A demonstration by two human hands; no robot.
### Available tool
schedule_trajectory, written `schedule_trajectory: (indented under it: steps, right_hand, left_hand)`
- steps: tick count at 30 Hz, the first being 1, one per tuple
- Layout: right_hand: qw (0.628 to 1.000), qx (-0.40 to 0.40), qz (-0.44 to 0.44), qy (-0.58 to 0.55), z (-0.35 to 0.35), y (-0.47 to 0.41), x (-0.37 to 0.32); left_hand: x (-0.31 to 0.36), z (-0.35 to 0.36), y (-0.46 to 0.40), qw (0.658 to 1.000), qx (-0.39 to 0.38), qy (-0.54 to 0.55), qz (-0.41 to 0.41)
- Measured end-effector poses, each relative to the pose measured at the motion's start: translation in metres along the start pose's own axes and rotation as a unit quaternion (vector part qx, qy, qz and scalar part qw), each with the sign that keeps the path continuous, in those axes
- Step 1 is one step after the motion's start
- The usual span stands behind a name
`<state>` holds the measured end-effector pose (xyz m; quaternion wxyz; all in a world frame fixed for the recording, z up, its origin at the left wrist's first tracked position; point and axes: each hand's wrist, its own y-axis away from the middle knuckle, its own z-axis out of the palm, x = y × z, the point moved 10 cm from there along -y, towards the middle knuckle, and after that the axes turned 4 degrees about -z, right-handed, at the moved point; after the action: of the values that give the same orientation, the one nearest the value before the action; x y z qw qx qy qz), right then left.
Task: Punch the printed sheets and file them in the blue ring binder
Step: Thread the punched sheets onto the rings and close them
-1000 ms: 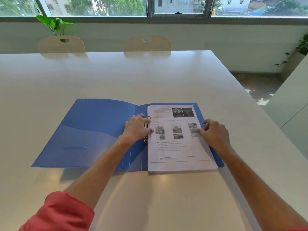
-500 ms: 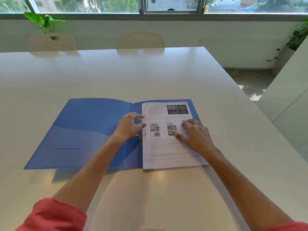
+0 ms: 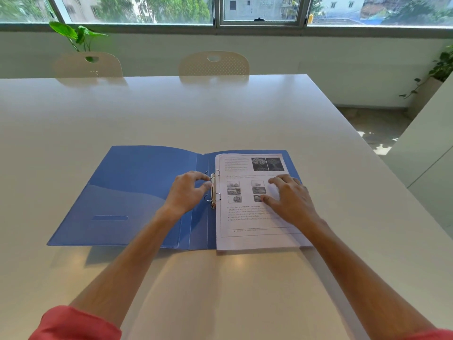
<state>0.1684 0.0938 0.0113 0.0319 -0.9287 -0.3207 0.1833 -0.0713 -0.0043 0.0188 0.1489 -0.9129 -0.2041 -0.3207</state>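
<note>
The blue ring binder (image 3: 127, 192) lies open flat on the white table. A stack of printed sheets (image 3: 247, 224) with text and grey pictures rests on its right half, its left edge on the metal rings (image 3: 213, 190). My left hand (image 3: 187, 192) curls at the ring mechanism, thumb and fingers pinching it. My right hand (image 3: 289, 197) lies flat on the sheets, fingers spread, pressing them down.
The white table (image 3: 220, 119) stretches far ahead; its right edge runs diagonally near the binder. Two beige chairs (image 3: 213, 65) stand at the far side. Potted plants (image 3: 78, 35) sit by the wall under the window. A white cabinet (image 3: 429, 155) is at the right.
My right hand slid from the sheets' right edge leftward onto the middle of the page. My left hand stays at the rings, its fingers closing on the mechanism.
</note>
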Motion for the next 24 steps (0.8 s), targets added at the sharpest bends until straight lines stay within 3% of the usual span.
schedule_trajectory:
  steps: [13, 24]
  right_hand:
    - [0.993, -0.021, -0.101, -0.057, 0.007, -0.017, -0.063]
    - [0.982, -0.052, -0.142, -0.113, 0.034, -0.028, -0.105]
  left_hand:
    - [-0.003, -0.015, 0.013, 1.000, 0.003, 0.017, 0.013]
    - [0.001, -0.001, 0.024, 0.998, -0.053, -0.004, 0.038]
